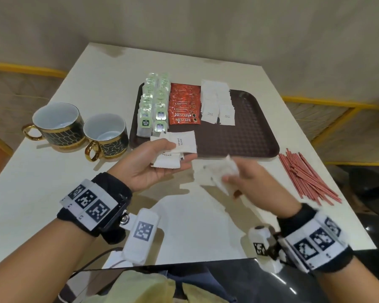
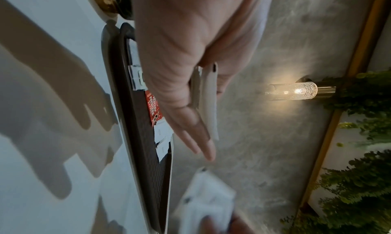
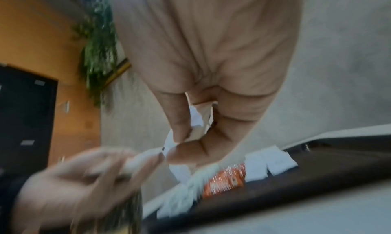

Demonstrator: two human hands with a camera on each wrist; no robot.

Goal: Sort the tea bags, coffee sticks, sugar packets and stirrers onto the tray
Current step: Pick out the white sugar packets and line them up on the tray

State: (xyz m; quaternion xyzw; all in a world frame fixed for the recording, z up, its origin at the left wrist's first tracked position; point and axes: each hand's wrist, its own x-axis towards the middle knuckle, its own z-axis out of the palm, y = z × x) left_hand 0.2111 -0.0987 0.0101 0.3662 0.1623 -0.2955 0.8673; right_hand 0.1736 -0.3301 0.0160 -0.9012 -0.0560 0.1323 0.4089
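A brown tray point(image 1: 249, 136) lies mid-table with rows of green tea bags point(image 1: 154, 106), red coffee sticks point(image 1: 184, 103) and white sugar packets point(image 1: 217, 103). My left hand point(image 1: 162, 158) is palm up at the tray's near edge and pinches a small stack of white sugar packets point(image 1: 179, 145) under its thumb; their edges point(image 2: 208, 102) show in the left wrist view. My right hand point(image 1: 239, 176), blurred, pinches more white sugar packets point(image 1: 219, 173) between thumb and fingers point(image 3: 180, 120) just right of the left hand. Red stirrers point(image 1: 306, 176) lie in a loose pile on the table at the right.
Two dark, gold-handled cups point(image 1: 59, 125) point(image 1: 106, 136) stand left of the tray. The white table point(image 1: 42, 193) ends close behind the stirrers on the right. The tray's right half is bare.
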